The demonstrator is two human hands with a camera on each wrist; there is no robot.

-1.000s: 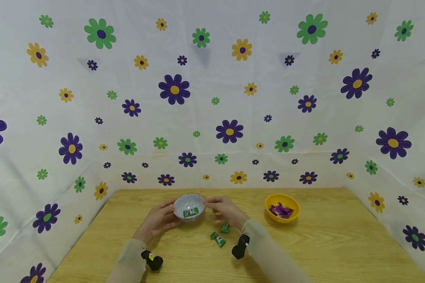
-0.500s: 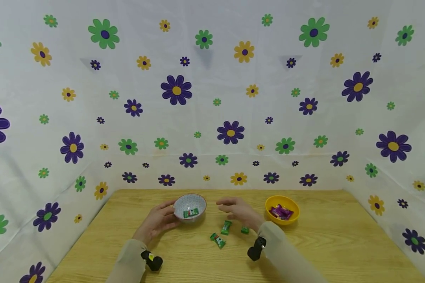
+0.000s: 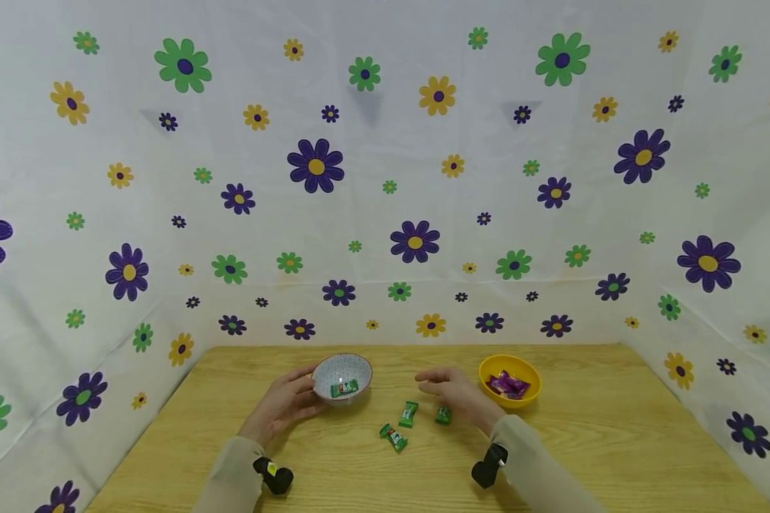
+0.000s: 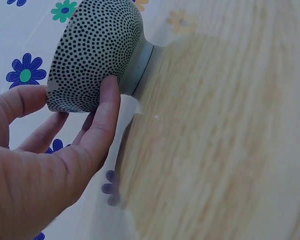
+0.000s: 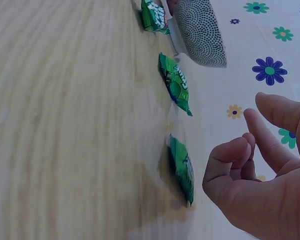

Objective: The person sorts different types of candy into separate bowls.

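On the wooden table (image 3: 590,442), the dotted bowl (image 3: 342,367) is sitting left of centre, likely stiff and breakable, asking for a grip around its wall. The left hand (image 3: 284,406) is cupping it there, fingers curved. The right hand (image 3: 457,392) is hovering loosely bent, holding nothing, beside three green sweets (image 3: 408,414) lying right of the bowl, probably light and slick, inviting a mid-wrapper pinch.

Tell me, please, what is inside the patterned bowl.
At least one green candy lies inside the patterned bowl; what lies beneath it is covered and cannot be seen.
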